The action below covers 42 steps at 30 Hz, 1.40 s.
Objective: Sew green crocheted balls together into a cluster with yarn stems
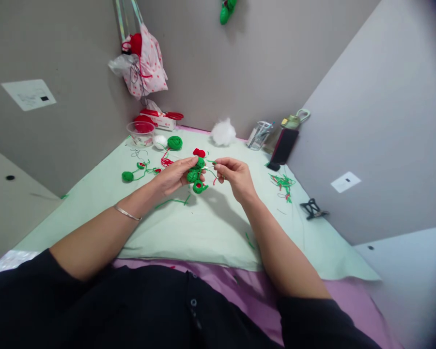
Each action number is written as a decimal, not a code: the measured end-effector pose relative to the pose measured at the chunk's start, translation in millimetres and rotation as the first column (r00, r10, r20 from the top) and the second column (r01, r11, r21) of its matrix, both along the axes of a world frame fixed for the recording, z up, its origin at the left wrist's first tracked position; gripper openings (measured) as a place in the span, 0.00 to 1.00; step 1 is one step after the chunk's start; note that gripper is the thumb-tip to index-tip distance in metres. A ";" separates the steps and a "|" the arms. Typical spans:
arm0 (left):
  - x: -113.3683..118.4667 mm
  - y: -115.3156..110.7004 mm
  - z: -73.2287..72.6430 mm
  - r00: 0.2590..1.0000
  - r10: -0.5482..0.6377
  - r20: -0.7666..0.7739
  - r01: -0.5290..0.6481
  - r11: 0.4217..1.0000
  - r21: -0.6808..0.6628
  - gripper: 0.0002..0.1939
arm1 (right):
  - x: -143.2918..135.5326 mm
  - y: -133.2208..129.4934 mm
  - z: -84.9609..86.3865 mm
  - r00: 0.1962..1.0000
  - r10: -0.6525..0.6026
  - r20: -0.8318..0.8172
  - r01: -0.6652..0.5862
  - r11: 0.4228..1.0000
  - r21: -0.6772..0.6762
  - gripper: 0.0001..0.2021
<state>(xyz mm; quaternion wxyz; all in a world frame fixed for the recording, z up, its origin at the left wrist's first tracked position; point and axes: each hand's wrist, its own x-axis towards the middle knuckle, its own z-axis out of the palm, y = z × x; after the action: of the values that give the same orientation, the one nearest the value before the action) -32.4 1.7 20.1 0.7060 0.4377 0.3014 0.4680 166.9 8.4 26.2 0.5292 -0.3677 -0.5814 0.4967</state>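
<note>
My left hand [177, 175] is closed around a green crocheted piece [194, 175] made of rounded parts, with a ring-like part showing red at its lower end. To its right, my right hand [233, 175] pinches a thin needle [210, 167], whose tip points at the crocheted piece. Green yarn runs near the fingers, and a short red strand hangs between the hands. Just beyond the left fingertips lies a small red bow-shaped piece [199, 152]. A green crocheted ball [127, 176] with a yarn tail rests left of my left hand.
White stuffing [223, 132], a green yarn ball [175, 142] and a clear tub [141, 134] sit toward the back. A clear cup [259, 135], a bottle and a propped phone [285, 146] stand at right. Yarn scraps [283, 183] and a black stand [313, 209] lie nearer.
</note>
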 end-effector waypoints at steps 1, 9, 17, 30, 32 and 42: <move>0.2 -0.2 0.4 1.000 0.001 -0.005 -0.001 1.000 -0.002 0.10 | 0.3 -0.1 0.6 1.000 -0.016 -0.016 0.016 1.000 0.009 0.10; 0.0 -0.4 0.3 1.000 0.003 -0.012 -0.003 1.000 0.003 0.10 | -4.2 -1.4 0.6 0.996 -0.081 -0.024 0.083 0.994 0.068 0.06; -0.9 0.2 -1.2 1.000 0.002 -0.004 -0.002 1.000 0.000 0.11 | -5.5 -2.1 2.1 0.990 -0.130 -0.050 0.134 0.986 0.103 0.05; -0.7 1.3 -1.7 0.999 0.023 0.032 -0.022 0.999 -0.029 0.11 | -12.2 -6.4 -5.0 0.992 -0.122 0.040 0.114 0.980 0.160 0.07; -1.1 2.4 -2.0 0.999 0.031 0.036 -0.029 0.999 -0.042 0.12 | -12.1 -4.7 -7.1 0.994 -0.084 0.068 0.074 0.988 0.133 0.09; 1.1 0.2 -1.7 0.997 -0.023 0.074 0.027 0.998 -0.048 0.13 | -11.0 -4.9 -8.7 0.993 0.027 0.118 -0.030 0.999 0.019 0.08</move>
<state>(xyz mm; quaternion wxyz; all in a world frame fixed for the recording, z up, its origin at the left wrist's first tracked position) -31.2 1.9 18.4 0.7330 0.4063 0.2812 0.4675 155.9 3.5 17.4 0.4906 -0.3825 -0.6217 0.4758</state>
